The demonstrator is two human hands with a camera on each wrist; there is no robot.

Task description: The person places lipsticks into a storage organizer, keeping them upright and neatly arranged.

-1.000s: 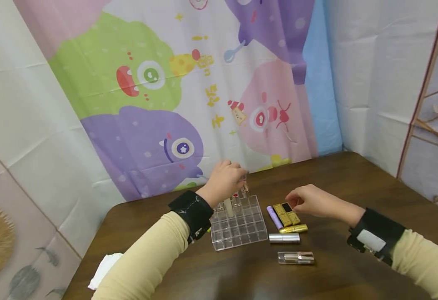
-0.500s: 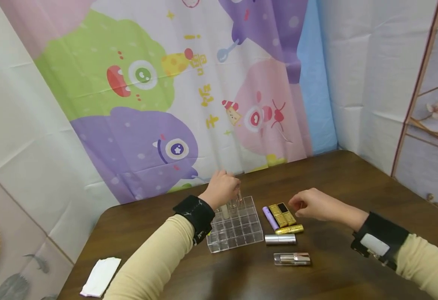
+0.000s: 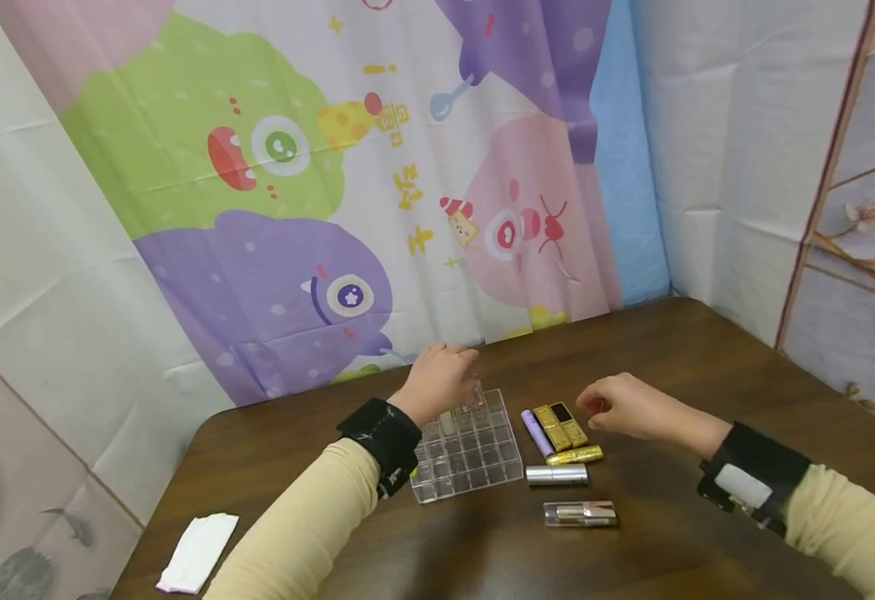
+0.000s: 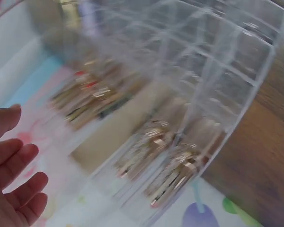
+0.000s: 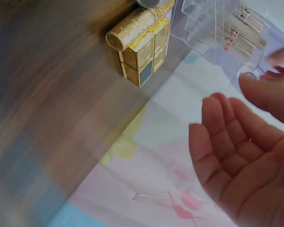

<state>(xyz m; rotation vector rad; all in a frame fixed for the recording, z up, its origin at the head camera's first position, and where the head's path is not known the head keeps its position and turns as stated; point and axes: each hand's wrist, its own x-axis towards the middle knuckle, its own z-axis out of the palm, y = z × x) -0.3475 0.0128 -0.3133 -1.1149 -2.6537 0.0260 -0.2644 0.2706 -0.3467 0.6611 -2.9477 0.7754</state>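
The left hand, seen from the head camera, covered the far-left corner of a clear plastic gridded organiser. Its fingers were slightly bent and parted and held nothing. The left wrist view showed a gap between the fingertips and the clear-and-gold lipstick tubes in the compartments.

The governing spatial relation was judged as follows: these tubes stood along the organiser's far edge, long axes upright, and the left hand was the nearer of the 2. Among them stood 1 beige cylindrical tube; blur prevented an exact count.

The right hand was likewise empty, fingers loosely curved, raised off the dark brown wooden desk. Just left of its fingertips, 2 patterned gold rectangular cases lay side by side, long axes running roughly toward the desk's near edge. A lilac cylinder lay just beside them; a shiny gold cylinder lay crosswise at their near ends.

A silver cylinder lay by the organiser's near-right corner, with a clear rectangular pack closer to the near edge. A folded white cloth lay near the desk's left edge.
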